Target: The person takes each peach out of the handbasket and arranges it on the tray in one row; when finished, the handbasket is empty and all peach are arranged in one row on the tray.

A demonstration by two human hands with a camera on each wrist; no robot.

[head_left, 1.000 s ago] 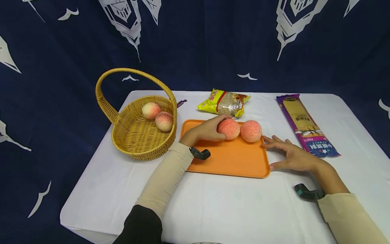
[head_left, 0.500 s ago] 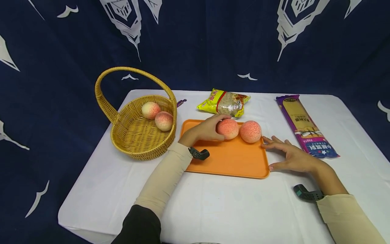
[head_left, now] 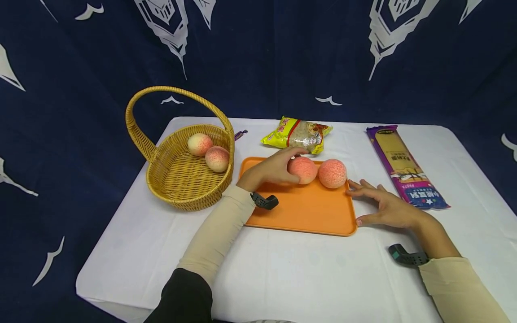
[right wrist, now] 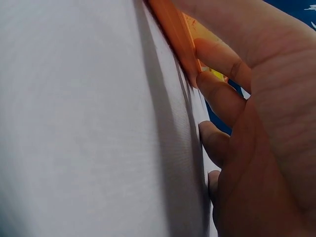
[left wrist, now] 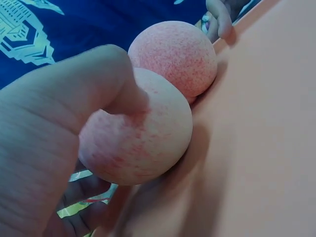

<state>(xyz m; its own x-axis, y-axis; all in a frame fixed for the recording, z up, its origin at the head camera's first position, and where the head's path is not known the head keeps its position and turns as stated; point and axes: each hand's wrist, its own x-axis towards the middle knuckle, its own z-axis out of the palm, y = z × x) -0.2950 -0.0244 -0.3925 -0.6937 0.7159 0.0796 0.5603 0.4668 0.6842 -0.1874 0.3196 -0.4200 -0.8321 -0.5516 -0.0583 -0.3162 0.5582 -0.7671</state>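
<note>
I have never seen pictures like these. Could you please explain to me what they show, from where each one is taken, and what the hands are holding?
There is no machine here: a person works with two bare hands at a table with a white cloth. The wide picture comes from a camera on the person's head, looking down. The two close pictures come from small cameras worn on each wrist.

On the cloth stand a wicker basket with two peaches inside, an orange tray, a yellow snack bag and a purple pasta packet.

The left hand grips a peach on the tray; the left wrist view shows the fingers curled round it. A second peach sits right beside it, seemingly touching. The right hand lies open on the cloth, its fingers against the tray's edge.
</note>
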